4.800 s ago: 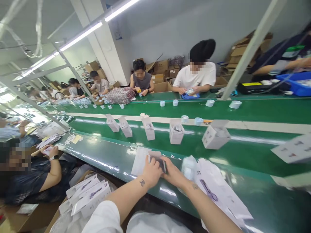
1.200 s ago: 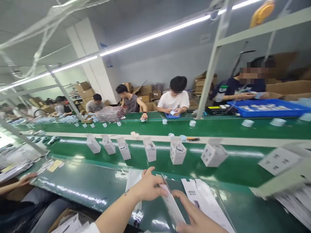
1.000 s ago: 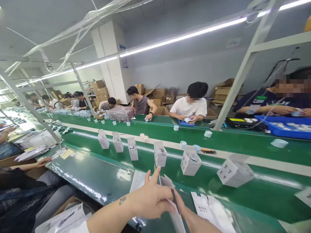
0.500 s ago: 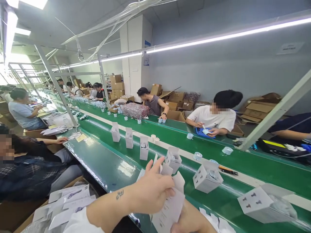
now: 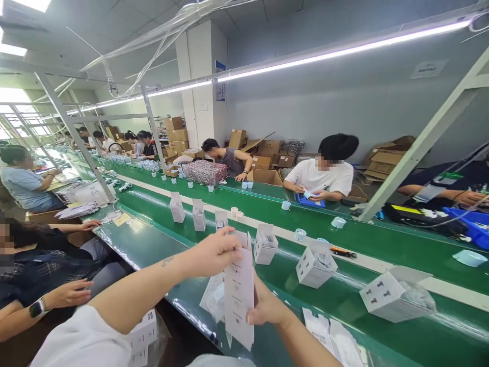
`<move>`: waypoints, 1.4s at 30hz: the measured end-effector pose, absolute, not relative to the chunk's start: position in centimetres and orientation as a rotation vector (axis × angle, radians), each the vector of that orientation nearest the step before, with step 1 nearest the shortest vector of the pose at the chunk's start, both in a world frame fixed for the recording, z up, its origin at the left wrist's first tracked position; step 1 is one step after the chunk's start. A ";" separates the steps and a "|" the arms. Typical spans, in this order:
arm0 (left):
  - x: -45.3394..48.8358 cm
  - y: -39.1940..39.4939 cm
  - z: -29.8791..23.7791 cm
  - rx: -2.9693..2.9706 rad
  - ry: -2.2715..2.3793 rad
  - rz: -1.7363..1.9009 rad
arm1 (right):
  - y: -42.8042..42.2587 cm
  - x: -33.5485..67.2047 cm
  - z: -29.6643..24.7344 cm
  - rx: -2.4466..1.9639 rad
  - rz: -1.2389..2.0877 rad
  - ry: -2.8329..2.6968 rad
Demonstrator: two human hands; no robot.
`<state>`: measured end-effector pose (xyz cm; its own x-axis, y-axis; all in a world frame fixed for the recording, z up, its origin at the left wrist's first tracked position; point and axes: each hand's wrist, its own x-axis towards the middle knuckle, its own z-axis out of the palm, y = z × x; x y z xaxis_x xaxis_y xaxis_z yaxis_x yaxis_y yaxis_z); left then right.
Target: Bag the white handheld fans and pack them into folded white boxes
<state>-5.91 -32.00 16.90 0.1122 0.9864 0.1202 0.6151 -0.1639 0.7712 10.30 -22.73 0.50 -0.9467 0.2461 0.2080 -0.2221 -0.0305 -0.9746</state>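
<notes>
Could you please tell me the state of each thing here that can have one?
Held carton: roughly upright, top flaps unclosed
Left hand: pinching the carton's top
Right hand: clasping its lower side
Rightmost white box: open, bagged contents showing
Leftmost white box: open, contents unclear
Overhead light tube: lit

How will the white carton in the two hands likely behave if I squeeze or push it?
The white carton is probably light, since its raised top flaps look like thin card. Its flat, straight-edged sides suggest it stays fairly stiff but could dent under a squeeze. Being tall and narrow, it may tip if pushed high while standing.
</notes>
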 end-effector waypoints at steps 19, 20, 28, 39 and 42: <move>-3.0 -30.9 7.2 0.783 0.800 1.356 | -21.2 15.6 2.5 0.053 2.115 -2.042; -2.7 -31.0 7.2 0.731 0.850 1.397 | -21.5 16.1 2.4 -0.012 2.060 -2.023; 0.5 -31.4 7.6 0.617 1.054 1.690 | -26.0 17.6 5.0 -0.502 0.635 -2.364; -1.9 -30.2 6.0 0.871 0.729 1.170 | -25.1 18.1 7.9 -0.464 0.954 -2.420; 0.4 -29.7 5.7 0.797 0.949 1.326 | -25.1 18.5 8.2 -0.591 1.066 -2.442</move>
<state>0.42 -29.69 5.69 -0.0021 0.9940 -0.1093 -0.4238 0.0981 0.9004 18.47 -25.14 8.20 -0.8261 0.5281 0.1966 0.2149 0.6177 -0.7565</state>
